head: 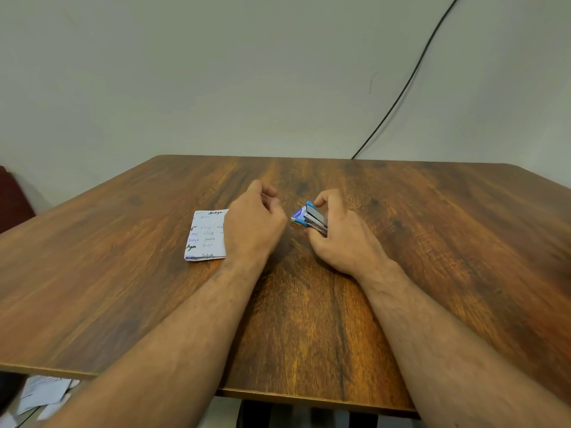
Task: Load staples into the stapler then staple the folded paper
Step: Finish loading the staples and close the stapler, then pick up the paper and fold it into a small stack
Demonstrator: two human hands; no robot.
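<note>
Your right fingers (324, 200) curl round the one blue stapler (309, 218) just above the table (432, 242) — your left hand (253, 223) hangs loosely curled, holding nothing, beside one folded paper (205, 234) lying flat.

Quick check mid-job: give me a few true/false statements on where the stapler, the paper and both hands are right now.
1. The right hand grips the stapler. True.
2. The folded paper lies right of the stapler. False: it lies left of it, beside the left hand.
3. The paper is in the stapler's mouth. False: they are apart on the table.
4. The left hand's fingers are curled. True.
5. The paper bears handwriting. True.
</note>
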